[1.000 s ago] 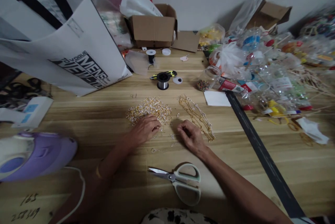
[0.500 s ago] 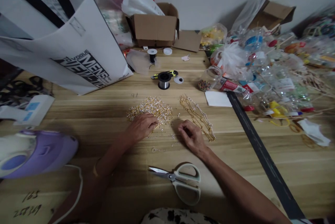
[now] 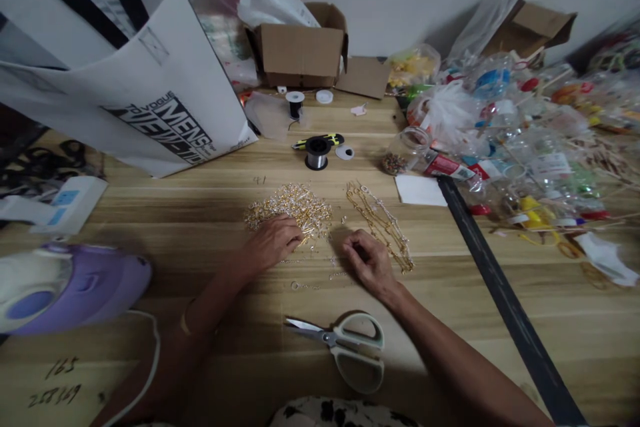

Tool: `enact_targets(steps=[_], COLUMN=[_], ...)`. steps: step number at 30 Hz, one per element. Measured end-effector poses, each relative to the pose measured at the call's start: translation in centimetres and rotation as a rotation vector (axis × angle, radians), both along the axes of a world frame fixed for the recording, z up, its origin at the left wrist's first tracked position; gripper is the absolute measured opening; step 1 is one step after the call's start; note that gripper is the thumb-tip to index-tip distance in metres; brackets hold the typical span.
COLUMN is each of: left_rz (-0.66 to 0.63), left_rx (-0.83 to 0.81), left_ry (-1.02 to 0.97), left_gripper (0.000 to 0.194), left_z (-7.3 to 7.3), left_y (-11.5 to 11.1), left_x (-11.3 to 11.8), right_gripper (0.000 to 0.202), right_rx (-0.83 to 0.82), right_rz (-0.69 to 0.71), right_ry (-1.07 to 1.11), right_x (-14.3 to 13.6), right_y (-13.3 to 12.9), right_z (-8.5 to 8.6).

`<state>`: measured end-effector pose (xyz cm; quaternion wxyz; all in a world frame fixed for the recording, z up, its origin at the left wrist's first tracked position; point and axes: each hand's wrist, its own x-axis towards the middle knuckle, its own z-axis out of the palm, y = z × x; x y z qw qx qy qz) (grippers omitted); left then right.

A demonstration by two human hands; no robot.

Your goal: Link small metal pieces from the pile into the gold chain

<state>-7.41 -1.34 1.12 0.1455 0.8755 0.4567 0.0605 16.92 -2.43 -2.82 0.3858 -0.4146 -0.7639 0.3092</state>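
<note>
My left hand (image 3: 277, 240) rests on the near edge of a pile of gold and silver jewelry pieces (image 3: 293, 204), fingers curled and pressed together. Whatever may be between its fingertips is hidden. Just right of the pile, my right hand (image 3: 369, 259) lies on its side, closed in a loose fist; its inside is too dark to make out. Beyond its knuckles are gold and silver chains (image 3: 383, 227), laid out lengthwise. Between my hands and my body lie a short chain with a ring (image 3: 304, 286) and scissors (image 3: 340, 344) with pale handles, blades slightly apart.
Behind the pile stand a wire spool (image 3: 317, 154), a yellow-black cutter (image 3: 330, 140) and a darker spool (image 3: 295, 106). A jar of beads (image 3: 400, 154) lies by plastic bottles (image 3: 545, 164) at right. At left are a large paper bag (image 3: 190, 100) and a purple appliance (image 3: 100, 287).
The view has shifted slightly, so things sit a little further right. Both hands keep nearly the same place and pose.
</note>
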Motion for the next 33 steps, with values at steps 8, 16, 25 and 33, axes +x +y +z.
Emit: enact_targets(steps=[8,16,25,33], left_rz=[0.013,-0.005,-0.026,-0.038], left_rx=[0.032,0.039,0.053,0.043], left_ry=[-0.021,0.007,0.059,0.103], left_gripper=[0.016,0.017,0.019,0.023], left_z=[-0.8,-0.1,-0.1,0.4], left_y=[0.3,0.1,-0.1,-0.2], left_x=[-0.7,-0.7,-0.4,0.1], right_gripper=[0.012,0.014,0.015,0.014], right_rx=[0.009,-0.012,0.010,0.019], right_rz=[-0.009,-0.007,-0.013,-0.011], right_ry=[-0.003,0.000,-0.001,0.001], right_x=[0.0,-0.1,-0.1,-0.1], right_y=[0.0,-0.1,-0.1,-0.1], right_z=[0.0,0.2,0.3,0.2])
